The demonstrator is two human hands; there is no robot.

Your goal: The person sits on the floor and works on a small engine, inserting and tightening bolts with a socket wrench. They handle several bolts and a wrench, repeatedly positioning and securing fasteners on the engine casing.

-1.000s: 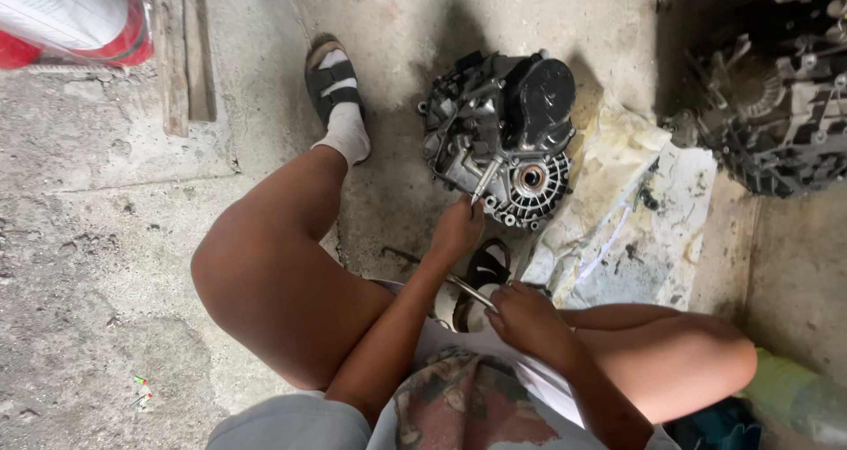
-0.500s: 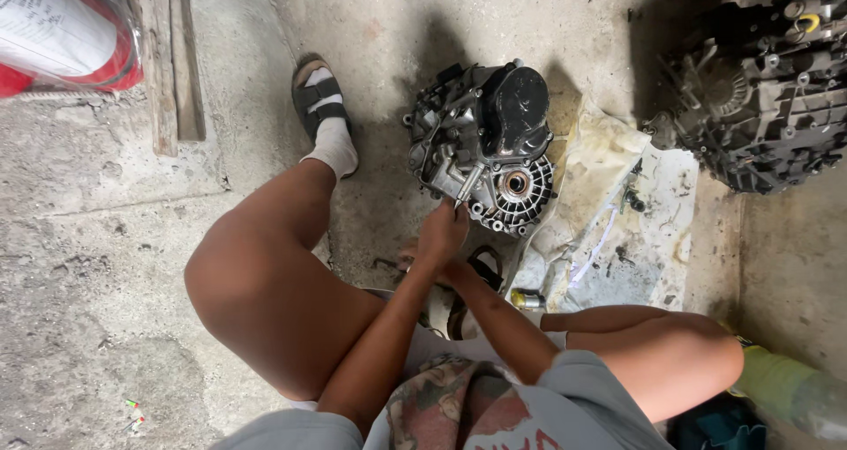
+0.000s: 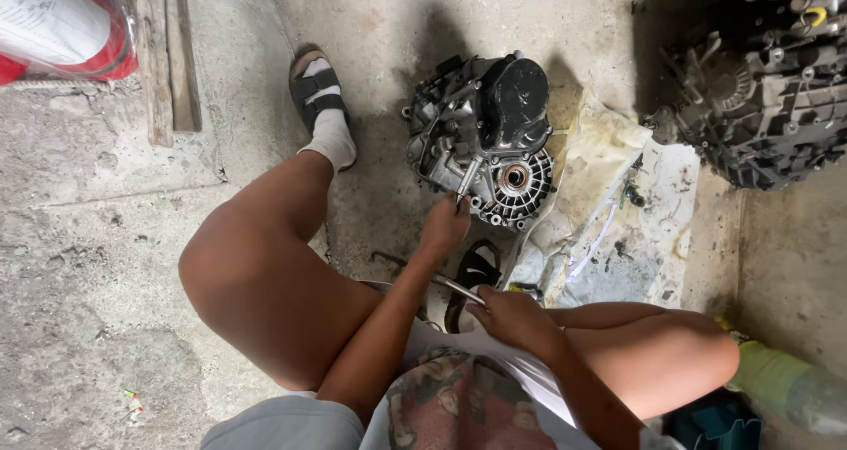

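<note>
The person squats on the concrete floor (image 3: 106,265) over a small gearbox housing (image 3: 481,137), which sits at upper centre of the frame, partly on a stained plastic sheet (image 3: 618,229). The left hand (image 3: 445,225) reaches to the lower edge of the housing, fingers pinched on a slim metal bit (image 3: 466,178) that stands against the casting beside the round bearing bore (image 3: 515,178). The right hand (image 3: 512,313), lower centre, is closed round the end of a thin metal rod-like tool (image 3: 454,287); what kind of tool it is cannot be made out.

To work this well, the bit probably wants holding square to the casting while the right hand brings the tool up, and the housing should be steadied, since it rests loose on the floor.

A second, larger drivetrain assembly (image 3: 768,88) lies at upper right, well apart. A red cylinder (image 3: 62,26) and a wooden plank (image 3: 163,57) lie at upper left. The sandalled foot (image 3: 322,106) is near the housing's left side, and the raised knees crowd the arms' reach.
</note>
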